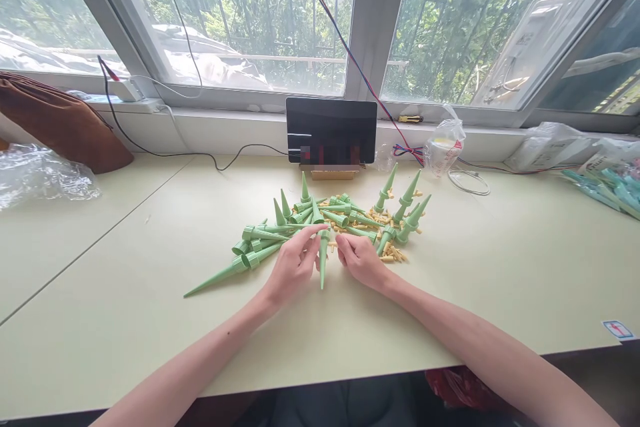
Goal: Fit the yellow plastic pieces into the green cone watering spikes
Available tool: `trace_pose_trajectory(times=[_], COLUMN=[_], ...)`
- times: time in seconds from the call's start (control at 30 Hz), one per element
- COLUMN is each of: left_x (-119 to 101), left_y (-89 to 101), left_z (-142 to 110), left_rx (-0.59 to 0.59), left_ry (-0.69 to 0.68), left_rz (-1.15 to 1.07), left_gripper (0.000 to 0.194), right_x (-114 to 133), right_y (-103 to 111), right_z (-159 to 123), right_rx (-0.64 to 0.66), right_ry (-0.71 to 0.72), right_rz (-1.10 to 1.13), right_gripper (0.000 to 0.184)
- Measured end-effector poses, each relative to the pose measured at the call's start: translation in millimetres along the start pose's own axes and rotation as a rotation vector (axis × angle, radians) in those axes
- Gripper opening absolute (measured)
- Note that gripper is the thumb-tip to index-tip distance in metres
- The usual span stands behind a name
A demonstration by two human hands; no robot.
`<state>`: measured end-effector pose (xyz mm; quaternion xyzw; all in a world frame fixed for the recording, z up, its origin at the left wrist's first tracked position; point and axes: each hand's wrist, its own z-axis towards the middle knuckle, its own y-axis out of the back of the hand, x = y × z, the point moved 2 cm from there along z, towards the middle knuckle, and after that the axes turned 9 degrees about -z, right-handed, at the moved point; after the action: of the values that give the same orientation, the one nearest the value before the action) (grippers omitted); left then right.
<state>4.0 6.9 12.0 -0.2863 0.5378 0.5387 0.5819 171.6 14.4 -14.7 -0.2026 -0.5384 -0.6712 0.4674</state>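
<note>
My left hand (299, 259) grips a green plastic plant watering spike (323, 263), its point turned down toward me. Between the fingers of my right hand (361, 259) is a small yellow valve piece (333, 245), which meets the side of the spike near its collar. A heap of green spikes (260, 240) lies beyond and left of my left hand, some standing on their collars. Past my right hand, more spikes (407, 220) with yellow pieces in their sides stand upright. Loose yellow valve pieces (394, 253) lie among them.
A black tablet (332, 130) leans on a cardboard stand (334, 173) at the back. Behind the right side are a plastic bag with a cup (444, 147) and a coiled white cable (469, 183). A brown bag (60, 123) and clear plastic wrap (45, 173) lie at left.
</note>
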Motion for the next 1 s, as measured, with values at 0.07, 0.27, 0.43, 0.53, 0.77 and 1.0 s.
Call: trace_pose_trajectory(times=[0.07,0.27,0.43,0.53,0.77,1.0], left_x=[1,5,9,10,13,11], left_y=[0.0,-3.6,-3.0,-2.4,-0.5,-1.6], left_z=[0,-2,-1,0,-2,-4], left_rx=[0.011,0.088,0.064,0.045,0.01,0.051], left_ry=[0.005,-0.078,-0.109,-0.106,-0.031,-0.06], left_rz=[-0.02,0.013,0.168,0.2,0.27,0.341], left_gripper=[0.033,0.037,0.023,0.02,0.024,0.02], right_x=[1,-1,-6,-5,5,10], right_y=[1,0,-4,-4,1,-3], right_z=[0,1,-1,-2,-9,-17], right_rx=[-0.015,-0.048,-0.036,-0.086,-0.166,-0.098], right_ry=[-0.026,-0.054,-0.025,0.002,0.136,0.37], right_rz=[0.013,0.021,-0.025,-0.047,-0.071,-0.16], right_gripper=[0.057,0.059,0.056,0.051,0.029,0.022])
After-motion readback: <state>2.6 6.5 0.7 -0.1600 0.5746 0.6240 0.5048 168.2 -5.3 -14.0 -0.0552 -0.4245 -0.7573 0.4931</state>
